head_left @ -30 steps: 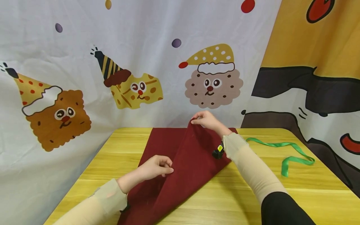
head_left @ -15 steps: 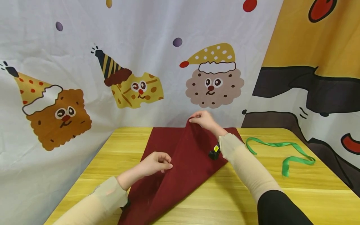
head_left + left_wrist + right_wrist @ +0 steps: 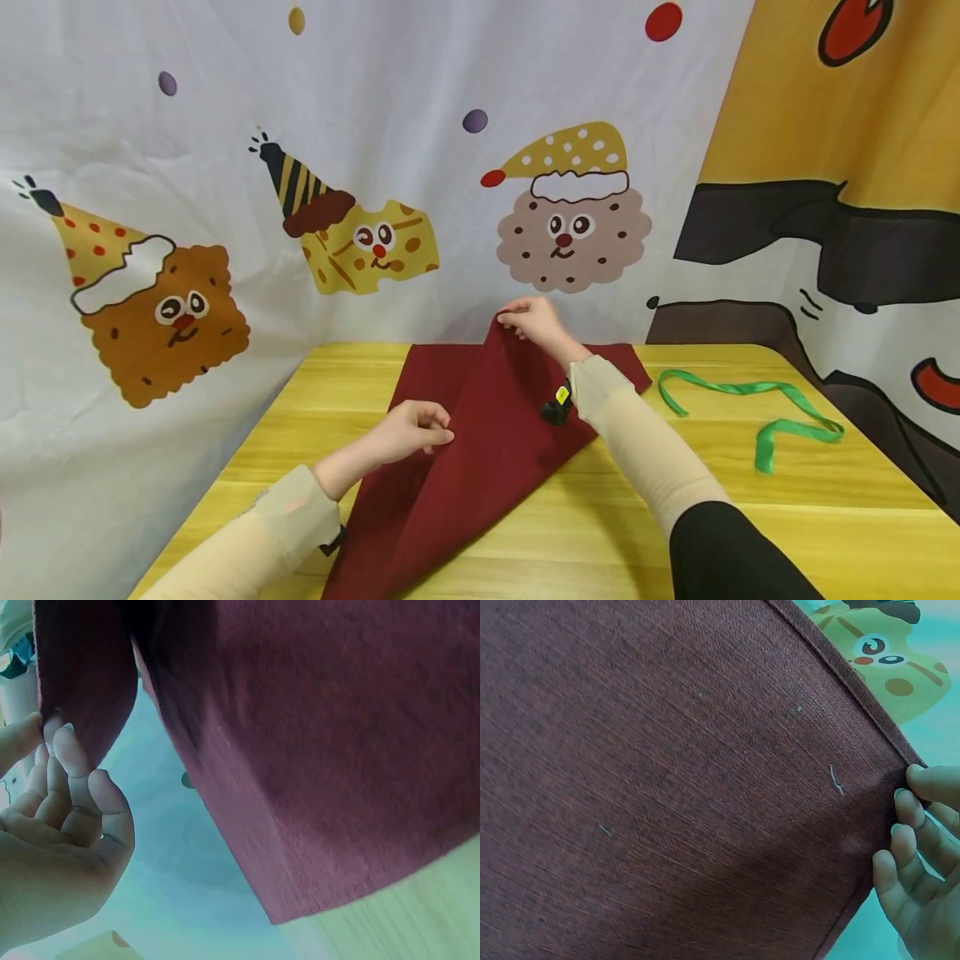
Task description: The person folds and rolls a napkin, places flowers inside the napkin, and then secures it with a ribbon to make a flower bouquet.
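A dark red cloth (image 3: 495, 467) lies on the table with one flap lifted and folded across it. At the back, my right hand (image 3: 534, 323) pinches the flap's raised corner between thumb and fingers. The right wrist view shows that hand (image 3: 926, 859) on the hemmed corner of the cloth (image 3: 705, 765), with loose threads on its surface. My left hand (image 3: 412, 429) is nearer the front, at the flap's left edge. In the left wrist view, thumb and index finger of the left hand (image 3: 64, 802) pinch the cloth's edge, the other fingers loosely curled.
A green ribbon (image 3: 806, 429) lies in loose bends on the right of the wooden table (image 3: 720, 542). Behind the table hangs a white curtain (image 3: 390, 100) printed with cartoon snacks. Small black wrist devices sit under both sleeves.
My right hand has moved left with the raised corner of the cloth. My left hand has shifted slightly up and left along with the flap's edge. The ribbon has stayed put.
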{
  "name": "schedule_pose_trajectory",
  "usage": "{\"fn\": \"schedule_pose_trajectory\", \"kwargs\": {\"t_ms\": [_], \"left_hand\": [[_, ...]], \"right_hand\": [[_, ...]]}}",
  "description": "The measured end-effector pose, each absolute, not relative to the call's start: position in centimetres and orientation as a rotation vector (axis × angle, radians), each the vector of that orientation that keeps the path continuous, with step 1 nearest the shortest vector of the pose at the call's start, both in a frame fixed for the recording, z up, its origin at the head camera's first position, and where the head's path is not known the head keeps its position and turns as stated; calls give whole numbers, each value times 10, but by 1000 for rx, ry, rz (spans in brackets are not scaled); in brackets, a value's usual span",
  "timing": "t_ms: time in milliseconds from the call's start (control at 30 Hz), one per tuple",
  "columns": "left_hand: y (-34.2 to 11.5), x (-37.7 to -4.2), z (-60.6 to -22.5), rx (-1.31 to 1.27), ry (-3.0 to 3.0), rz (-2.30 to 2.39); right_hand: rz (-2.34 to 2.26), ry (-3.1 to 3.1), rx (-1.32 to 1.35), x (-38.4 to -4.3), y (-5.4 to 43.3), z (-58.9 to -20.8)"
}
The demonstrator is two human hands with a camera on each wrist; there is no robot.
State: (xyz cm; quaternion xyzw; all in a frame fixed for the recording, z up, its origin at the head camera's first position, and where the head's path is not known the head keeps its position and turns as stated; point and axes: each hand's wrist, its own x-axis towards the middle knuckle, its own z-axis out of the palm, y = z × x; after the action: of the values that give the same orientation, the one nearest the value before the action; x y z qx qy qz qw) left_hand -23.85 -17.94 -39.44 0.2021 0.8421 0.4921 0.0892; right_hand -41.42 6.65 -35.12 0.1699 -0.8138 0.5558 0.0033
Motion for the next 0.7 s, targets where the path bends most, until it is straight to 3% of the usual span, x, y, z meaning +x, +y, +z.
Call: {"fn": "schedule_pose_trajectory", "kwargs": {"t_ms": [700], "left_hand": [[-193, -246, -395, 617, 2501, 1499]], "right_hand": [[1918, -2431, 475, -419, 45, -362]]}}
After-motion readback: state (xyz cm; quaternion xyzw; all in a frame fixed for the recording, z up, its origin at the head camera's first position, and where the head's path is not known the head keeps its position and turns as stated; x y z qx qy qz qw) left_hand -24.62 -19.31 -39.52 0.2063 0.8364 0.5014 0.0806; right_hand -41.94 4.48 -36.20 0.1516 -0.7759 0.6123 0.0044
